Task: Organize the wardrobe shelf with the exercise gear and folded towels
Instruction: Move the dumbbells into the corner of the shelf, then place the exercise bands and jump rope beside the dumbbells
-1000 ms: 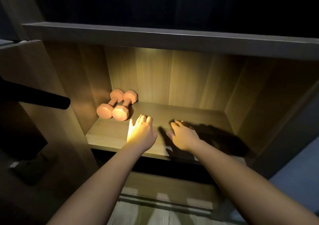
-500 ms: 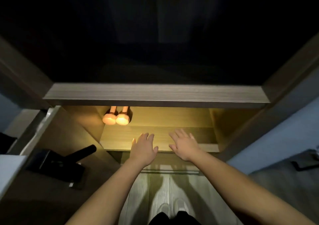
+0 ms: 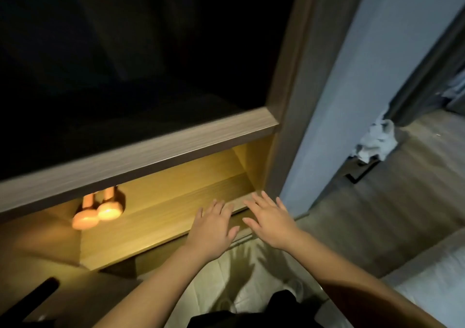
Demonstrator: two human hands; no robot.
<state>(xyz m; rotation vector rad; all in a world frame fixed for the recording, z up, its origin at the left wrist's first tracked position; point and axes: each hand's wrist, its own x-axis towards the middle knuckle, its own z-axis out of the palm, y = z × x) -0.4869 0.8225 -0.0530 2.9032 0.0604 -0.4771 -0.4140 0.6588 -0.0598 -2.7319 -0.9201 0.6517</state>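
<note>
Both hands have drifted toward the right end of the shelf (image 3: 156, 223). The left hand (image 3: 214, 229) and right hand (image 3: 273, 223) are now at its front edge, fingers spread and holding nothing. 2 dumbbells (image 3: 98, 212) sit at lower left of the frame, half hidden by the board (image 3: 141, 154) above. A blind reach under that board could set them rolling. Crumpled cloth (image 3: 375, 141) lies on the floor at right.

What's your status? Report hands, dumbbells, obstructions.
Left hand, right hand open, empty, at shelf front. Two dumbbells side by side, shelf's left end. No towels shelved; crumpled cloth on floor.
</note>
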